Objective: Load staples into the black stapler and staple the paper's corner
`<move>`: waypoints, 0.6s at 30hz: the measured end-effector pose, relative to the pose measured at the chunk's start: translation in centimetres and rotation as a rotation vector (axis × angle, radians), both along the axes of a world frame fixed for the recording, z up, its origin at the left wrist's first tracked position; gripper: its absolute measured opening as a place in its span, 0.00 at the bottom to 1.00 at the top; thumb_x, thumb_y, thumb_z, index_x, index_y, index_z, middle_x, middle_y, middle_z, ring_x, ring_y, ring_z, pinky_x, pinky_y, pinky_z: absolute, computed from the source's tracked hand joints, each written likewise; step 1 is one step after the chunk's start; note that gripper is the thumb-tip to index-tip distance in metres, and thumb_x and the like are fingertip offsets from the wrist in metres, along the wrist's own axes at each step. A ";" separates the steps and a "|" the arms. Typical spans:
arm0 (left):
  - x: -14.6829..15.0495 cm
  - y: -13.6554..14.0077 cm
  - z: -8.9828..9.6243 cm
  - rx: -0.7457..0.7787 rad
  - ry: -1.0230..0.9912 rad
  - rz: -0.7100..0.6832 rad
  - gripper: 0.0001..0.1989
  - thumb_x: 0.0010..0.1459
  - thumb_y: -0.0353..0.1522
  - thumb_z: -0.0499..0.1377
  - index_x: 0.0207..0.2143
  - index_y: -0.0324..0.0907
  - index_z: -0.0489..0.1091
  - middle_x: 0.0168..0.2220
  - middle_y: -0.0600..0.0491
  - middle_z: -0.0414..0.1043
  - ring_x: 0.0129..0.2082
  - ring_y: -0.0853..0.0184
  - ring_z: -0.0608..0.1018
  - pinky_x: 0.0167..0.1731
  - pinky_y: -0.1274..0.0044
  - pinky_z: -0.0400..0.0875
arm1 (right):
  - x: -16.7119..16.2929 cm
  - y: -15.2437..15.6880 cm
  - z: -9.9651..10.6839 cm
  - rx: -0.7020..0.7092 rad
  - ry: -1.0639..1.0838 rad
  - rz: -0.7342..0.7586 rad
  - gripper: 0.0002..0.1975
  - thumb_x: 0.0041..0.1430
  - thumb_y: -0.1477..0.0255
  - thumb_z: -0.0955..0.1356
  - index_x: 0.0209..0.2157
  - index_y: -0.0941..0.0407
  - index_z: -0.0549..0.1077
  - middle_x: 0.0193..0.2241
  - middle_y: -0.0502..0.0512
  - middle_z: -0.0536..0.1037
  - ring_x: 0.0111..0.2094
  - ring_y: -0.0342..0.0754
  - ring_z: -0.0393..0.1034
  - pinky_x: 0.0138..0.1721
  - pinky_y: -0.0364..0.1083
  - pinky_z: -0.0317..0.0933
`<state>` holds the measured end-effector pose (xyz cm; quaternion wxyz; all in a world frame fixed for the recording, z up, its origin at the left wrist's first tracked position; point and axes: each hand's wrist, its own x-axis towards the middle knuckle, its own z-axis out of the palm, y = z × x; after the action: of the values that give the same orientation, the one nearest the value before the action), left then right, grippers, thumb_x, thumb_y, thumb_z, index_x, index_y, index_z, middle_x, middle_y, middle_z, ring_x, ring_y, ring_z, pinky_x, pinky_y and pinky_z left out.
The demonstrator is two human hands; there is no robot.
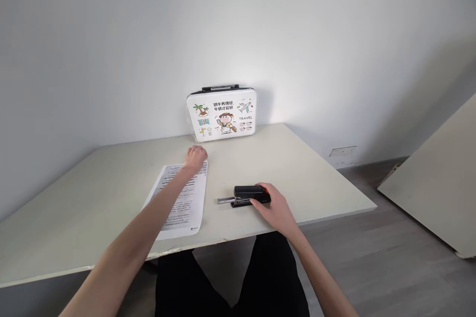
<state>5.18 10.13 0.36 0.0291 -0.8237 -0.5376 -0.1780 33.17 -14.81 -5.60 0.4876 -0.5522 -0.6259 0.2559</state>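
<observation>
Fingers and thumb of the right hand [274, 206] pinch the right end of a black stapler [247, 191], its metal rail [224, 200] jutting leftward from them. The left hand [196, 158] curls its fingers at a printed sheet's [191, 203] far edge, whether gripping I cannot tell; just beyond them stands a white case [226, 119].

the white case [222, 115] bore "travel" and two chinese lines, "奶牛养得好, 牛奶才会好". print on the paper sheet [189, 205] was too small to read.

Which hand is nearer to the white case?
Left: the left hand is at the far end of the sheet, just in front of the case; the right hand holds the stapler, farther from it.
</observation>
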 end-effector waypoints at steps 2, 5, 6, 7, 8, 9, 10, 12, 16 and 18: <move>0.5 -1.0 0.4 -0.003 -0.028 -0.028 0.10 0.69 0.31 0.55 0.39 0.41 0.76 0.46 0.41 0.77 0.52 0.51 0.75 0.56 0.62 0.66 | 0.0 0.0 0.0 0.004 0.008 0.009 0.18 0.64 0.62 0.69 0.54 0.49 0.71 0.54 0.58 0.78 0.54 0.58 0.74 0.54 0.58 0.71; 0.9 -3.7 1.1 -0.010 -0.077 -0.101 0.14 0.73 0.33 0.49 0.46 0.42 0.74 0.49 0.44 0.77 0.47 0.56 0.78 0.50 0.66 0.71 | 0.1 0.1 0.0 0.005 0.008 0.013 0.18 0.64 0.63 0.69 0.54 0.49 0.71 0.53 0.58 0.78 0.54 0.58 0.74 0.53 0.58 0.71; 0.9 -5.0 1.3 -0.012 -0.092 -0.134 0.16 0.74 0.34 0.47 0.48 0.42 0.74 0.50 0.44 0.77 0.47 0.57 0.79 0.49 0.67 0.72 | 0.1 0.1 -0.1 0.007 0.006 0.009 0.18 0.64 0.63 0.69 0.54 0.49 0.71 0.53 0.57 0.78 0.54 0.58 0.74 0.54 0.58 0.71; 0.9 -6.4 1.5 -0.014 -0.105 -0.169 0.17 0.75 0.34 0.45 0.50 0.43 0.73 0.50 0.45 0.77 0.47 0.58 0.79 0.49 0.67 0.73 | 0.1 0.2 -0.1 0.010 0.004 0.006 0.18 0.64 0.62 0.69 0.54 0.49 0.71 0.53 0.57 0.78 0.54 0.58 0.74 0.54 0.58 0.71; 0.8 -7.9 1.7 -0.017 -0.115 -0.198 0.19 0.75 0.34 0.43 0.51 0.43 0.73 0.49 0.46 0.77 0.46 0.60 0.80 0.49 0.68 0.73 | 0.1 0.2 -0.2 0.015 0.003 0.002 0.18 0.64 0.62 0.69 0.53 0.49 0.71 0.53 0.57 0.79 0.54 0.58 0.74 0.55 0.58 0.70; 0.7 -9.5 1.8 -0.023 -0.124 -0.224 0.20 0.76 0.35 0.42 0.52 0.43 0.72 0.47 0.47 0.77 0.44 0.61 0.80 0.49 0.68 0.74 | 0.1 0.3 -0.3 0.020 0.003 -0.001 0.18 0.63 0.62 0.70 0.53 0.49 0.71 0.53 0.57 0.79 0.54 0.58 0.75 0.55 0.58 0.70; 0.6 -11.1 1.9 -0.034 -0.130 -0.248 0.20 0.76 0.36 0.43 0.53 0.43 0.72 0.45 0.48 0.78 0.42 0.62 0.80 0.47 0.69 0.75 | 0.1 0.4 -0.4 0.028 0.003 -0.004 0.18 0.63 0.62 0.70 0.53 0.49 0.71 0.53 0.57 0.79 0.54 0.58 0.75 0.56 0.58 0.70; 0.3 -14.1 2.0 -0.068 -0.159 -0.318 0.18 0.75 0.39 0.47 0.55 0.45 0.73 0.45 0.49 0.78 0.41 0.62 0.81 0.45 0.69 0.75 | 0.1 0.4 -0.5 0.037 0.002 -0.007 0.18 0.63 0.61 0.70 0.53 0.50 0.71 0.53 0.57 0.79 0.54 0.58 0.75 0.56 0.58 0.69; -0.3 -18.2 1.9 -0.103 -0.168 -0.430 0.17 0.75 0.42 0.51 0.54 0.49 0.75 0.44 0.51 0.80 0.39 0.62 0.82 0.42 0.70 0.76 | 0.1 0.4 -0.5 0.046 -0.001 -0.008 0.18 0.63 0.62 0.70 0.53 0.49 0.72 0.52 0.57 0.80 0.53 0.57 0.75 0.55 0.57 0.70; -0.4 -19.1 1.6 -0.031 -0.125 -0.452 0.17 0.76 0.41 0.50 0.54 0.49 0.76 0.45 0.50 0.81 0.41 0.61 0.82 0.43 0.69 0.76 | 0.1 0.3 -0.4 0.057 -0.001 -0.009 0.18 0.63 0.62 0.70 0.53 0.49 0.72 0.52 0.57 0.80 0.53 0.57 0.75 0.56 0.56 0.70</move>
<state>4.77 -8.95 2.00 -0.0575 -0.9108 -0.3428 -0.2226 33.25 -14.46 -6.05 0.5040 -0.5409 -0.6308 0.2356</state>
